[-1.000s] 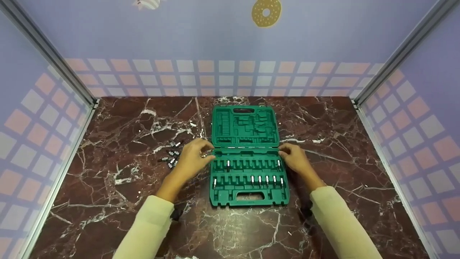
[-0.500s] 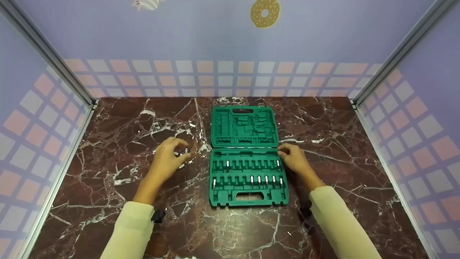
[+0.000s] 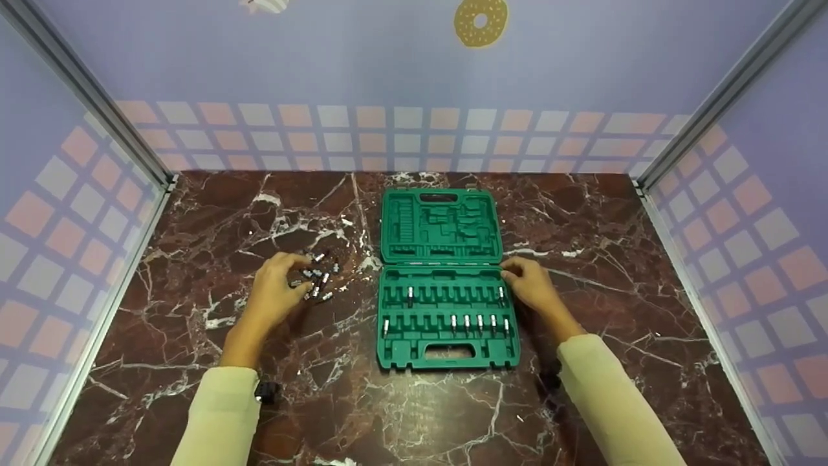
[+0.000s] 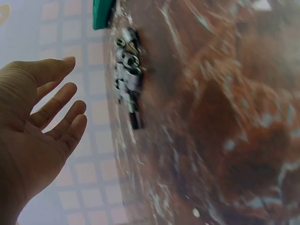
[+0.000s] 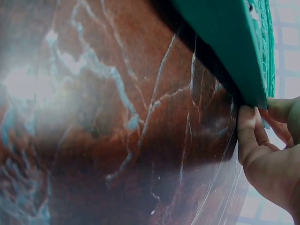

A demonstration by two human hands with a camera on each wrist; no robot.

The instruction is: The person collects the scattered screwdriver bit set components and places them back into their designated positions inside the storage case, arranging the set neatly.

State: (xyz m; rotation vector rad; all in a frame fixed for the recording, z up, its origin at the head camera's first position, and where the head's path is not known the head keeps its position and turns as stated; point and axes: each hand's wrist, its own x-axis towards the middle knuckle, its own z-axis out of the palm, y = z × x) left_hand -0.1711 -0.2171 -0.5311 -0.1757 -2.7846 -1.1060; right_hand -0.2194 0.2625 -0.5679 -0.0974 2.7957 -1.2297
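A green plastic socket case [image 3: 403, 353] lies unfolded on the marbled table, several bit sockets [image 3: 480, 323] standing in its slots. Left of it, more silver bit sockets with dark tips [image 3: 325, 278] lie in a loose pile. My left hand [image 3: 272, 291] is beside that pile, thumb and fingers apart. The left wrist view shows the hand [image 4: 44, 112] holding nothing, a short way from the bit sockets [image 4: 133, 79]. My right hand [image 3: 532, 285] grips the case's right edge near the hinge; in the right wrist view its thumb and fingers pinch the green edge [image 5: 239, 61].
The case's lid [image 3: 442, 252], with moulded recesses, lies back toward the far wall. Purple panels [image 3: 414, 71] with printed squares enclose the table [image 3: 621, 259] at the back and both sides. Much of the lower tray's slots [image 3: 453, 296] are bare.
My left hand has moved left from the case's edge to the near side of the loose bit sockets, uncovering them. The right hand stays at the case's right edge.
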